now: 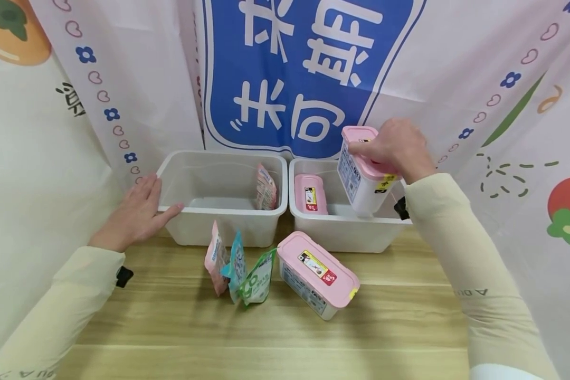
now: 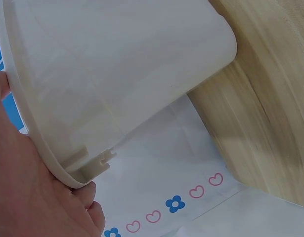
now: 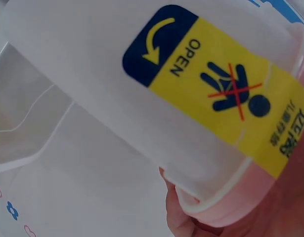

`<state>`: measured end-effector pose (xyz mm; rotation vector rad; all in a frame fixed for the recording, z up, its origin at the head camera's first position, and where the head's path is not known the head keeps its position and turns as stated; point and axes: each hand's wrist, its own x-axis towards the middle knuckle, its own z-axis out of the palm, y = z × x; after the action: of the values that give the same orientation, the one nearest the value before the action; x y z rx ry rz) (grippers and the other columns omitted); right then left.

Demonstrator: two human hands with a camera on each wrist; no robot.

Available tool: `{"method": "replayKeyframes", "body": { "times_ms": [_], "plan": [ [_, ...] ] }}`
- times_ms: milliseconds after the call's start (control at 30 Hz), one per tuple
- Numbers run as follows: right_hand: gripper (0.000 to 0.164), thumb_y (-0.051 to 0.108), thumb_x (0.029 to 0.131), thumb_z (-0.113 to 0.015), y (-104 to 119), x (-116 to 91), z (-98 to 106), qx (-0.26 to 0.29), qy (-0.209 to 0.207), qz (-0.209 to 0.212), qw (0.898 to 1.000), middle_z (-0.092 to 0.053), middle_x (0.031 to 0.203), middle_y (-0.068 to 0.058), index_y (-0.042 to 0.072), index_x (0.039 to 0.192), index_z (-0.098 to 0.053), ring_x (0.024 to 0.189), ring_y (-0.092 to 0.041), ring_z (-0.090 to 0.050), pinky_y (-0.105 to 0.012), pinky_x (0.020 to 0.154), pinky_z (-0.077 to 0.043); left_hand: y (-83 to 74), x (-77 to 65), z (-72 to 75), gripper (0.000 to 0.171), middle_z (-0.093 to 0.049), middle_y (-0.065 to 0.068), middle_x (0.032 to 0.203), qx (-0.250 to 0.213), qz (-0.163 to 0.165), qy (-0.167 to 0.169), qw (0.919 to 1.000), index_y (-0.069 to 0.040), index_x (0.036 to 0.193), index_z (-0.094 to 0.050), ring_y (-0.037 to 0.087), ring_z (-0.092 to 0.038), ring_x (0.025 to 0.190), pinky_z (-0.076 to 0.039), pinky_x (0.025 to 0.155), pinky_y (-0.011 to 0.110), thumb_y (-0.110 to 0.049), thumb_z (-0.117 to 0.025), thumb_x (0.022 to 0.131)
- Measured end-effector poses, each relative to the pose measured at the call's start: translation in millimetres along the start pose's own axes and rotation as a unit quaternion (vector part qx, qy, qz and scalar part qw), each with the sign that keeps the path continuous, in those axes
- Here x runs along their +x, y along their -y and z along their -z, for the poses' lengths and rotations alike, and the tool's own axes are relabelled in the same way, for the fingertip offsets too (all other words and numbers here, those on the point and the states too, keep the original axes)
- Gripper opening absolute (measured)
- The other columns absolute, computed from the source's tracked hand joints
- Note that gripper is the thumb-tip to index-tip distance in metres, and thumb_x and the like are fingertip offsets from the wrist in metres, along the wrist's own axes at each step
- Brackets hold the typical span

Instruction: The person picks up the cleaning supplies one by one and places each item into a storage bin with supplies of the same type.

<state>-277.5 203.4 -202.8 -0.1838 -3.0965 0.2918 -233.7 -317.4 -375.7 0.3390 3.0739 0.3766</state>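
The right hand [image 1: 396, 145] is grasping a tub [image 1: 367, 182] by its pink lid [image 1: 357, 132], right of the frame's centre. The tub leans at the mouth of the right bin [image 1: 351, 235]; whether its base touches there, I cannot tell. It seems wise to hold the lid firmly, level the tub and avoid the neighbouring tub [image 1: 311, 195]. The left hand [image 1: 135, 214], not clenched, rests on the left bin [image 1: 223, 224].

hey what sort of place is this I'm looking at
Perhaps a makeshift work booth: a wood-look table walled in by printed sheets, with two white bins standing on it.
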Motion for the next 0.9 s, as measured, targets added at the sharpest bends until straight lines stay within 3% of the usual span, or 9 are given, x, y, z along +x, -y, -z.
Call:
{"method": "replayKeyframes", "body": {
  "times_ms": [300, 633, 900],
  "plan": [
    [0.079, 0.078, 0.084, -0.063, 3.7, 9.0, -12.7, -0.012, -0.001, -0.010, 1.000, -0.073, 0.104, -0.017, 0.007, 0.115, -0.071, 0.077, -0.030, -0.076, -0.030, 0.059, -0.058, 0.3, -0.9, 0.3, 0.104, 0.013, 0.034, 0.172, 0.000, -0.002, -0.009, 1.0000, 0.013, 0.163, 0.004, 0.053, 0.008, 0.161, -0.002, 0.131, 0.067, -0.069, -0.030, 0.107],
    [0.075, 0.078, 0.085, -0.059, 3.2, 16.8, -34.2, -0.030, -0.001, -0.002, 1.000, -0.071, 0.094, -0.016, 0.006, 0.102, -0.068, 0.082, -0.031, -0.069, -0.036, 0.066, -0.048, -0.8, 0.3, 1.3, 0.105, 0.013, 0.034, 0.172, -0.001, -0.004, -0.001, 1.0000, 0.013, 0.162, 0.003, 0.052, 0.008, 0.161, 0.000, 0.132, 0.065, -0.069, -0.030, 0.107],
    [0.075, 0.078, 0.086, -0.059, 2.5, 22.2, -54.1, -0.035, 0.011, -0.008, 0.999, -0.067, 0.096, -0.016, 0.005, 0.103, -0.066, 0.086, -0.031, -0.065, -0.035, 0.066, -0.046, -0.1, 0.2, 0.8, 0.105, 0.014, 0.034, 0.172, -0.001, -0.002, 0.005, 1.0000, 0.014, 0.162, 0.005, 0.053, 0.009, 0.161, 0.001, 0.132, 0.065, -0.069, -0.030, 0.107]
  ]
}}
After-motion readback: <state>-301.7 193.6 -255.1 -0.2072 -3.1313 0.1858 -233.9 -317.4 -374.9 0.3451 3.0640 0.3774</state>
